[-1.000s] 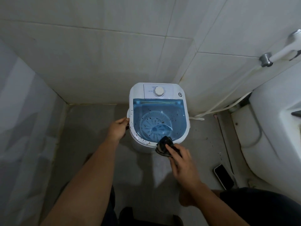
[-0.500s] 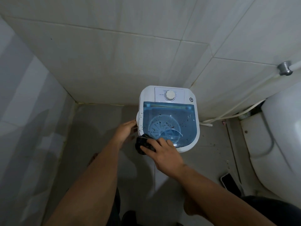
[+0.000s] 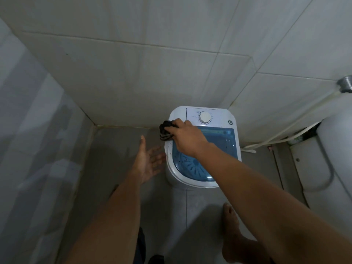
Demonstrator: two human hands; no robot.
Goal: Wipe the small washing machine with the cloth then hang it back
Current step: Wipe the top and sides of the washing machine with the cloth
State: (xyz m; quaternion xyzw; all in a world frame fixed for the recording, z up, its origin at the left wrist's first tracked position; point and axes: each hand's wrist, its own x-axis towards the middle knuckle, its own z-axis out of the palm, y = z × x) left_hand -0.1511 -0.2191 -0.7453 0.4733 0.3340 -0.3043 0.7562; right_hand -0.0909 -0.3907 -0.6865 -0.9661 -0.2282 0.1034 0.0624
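Observation:
The small white washing machine (image 3: 219, 117) with a see-through blue lid and a round white dial stands on the floor in the tiled corner. My right hand (image 3: 187, 137) reaches across the lid and presses a dark bunched cloth (image 3: 165, 130) against the machine's back left edge. My left hand (image 3: 147, 161) hovers open, palm up, just left of the machine's side, fingers spread and holding nothing. My right forearm hides part of the lid.
Tiled walls (image 3: 133, 73) close in behind and to the left. A white hose (image 3: 282, 139) runs along the floor right of the machine, beside a white toilet base (image 3: 323, 159). My bare foot (image 3: 231, 223) rests on the floor below the machine.
My right hand has carried the cloth from the machine's front rim along the left edge to the back left corner. My left hand has let go of the machine's side and opened.

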